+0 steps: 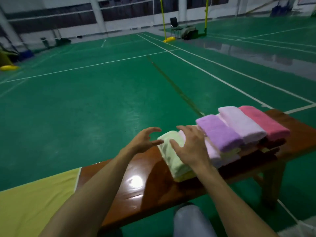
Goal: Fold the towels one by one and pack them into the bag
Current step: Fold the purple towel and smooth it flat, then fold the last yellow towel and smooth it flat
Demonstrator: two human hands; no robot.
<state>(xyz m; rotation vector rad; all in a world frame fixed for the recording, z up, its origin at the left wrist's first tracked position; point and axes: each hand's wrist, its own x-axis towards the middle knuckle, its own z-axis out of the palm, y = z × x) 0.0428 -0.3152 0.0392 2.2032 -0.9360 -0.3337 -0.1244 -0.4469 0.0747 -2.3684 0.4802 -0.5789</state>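
Several folded towels lie in a row on a glossy brown wooden bench (pixel 136 189): a pale green towel (pixel 171 156) at the left end, then a purple towel (pixel 219 133), a light pink towel (pixel 241 124) and a deep pink towel (pixel 263 123), stacked over others. My left hand (pixel 145 140) hovers just left of the pale green towel, fingers spread and curved, holding nothing. My right hand (pixel 192 146) is spread over the green towel's right side; contact is unclear. A flat yellow fabric piece (pixel 34 202) lies at the bench's left end; I cannot tell if it is the bag.
The bench stands on a green badminton court floor (pixel 85 100) with white lines. My knee (pixel 191 221) shows below the bench's near edge. Far off stand a black chair (pixel 174 24) and yellow net posts (pixel 162 19).
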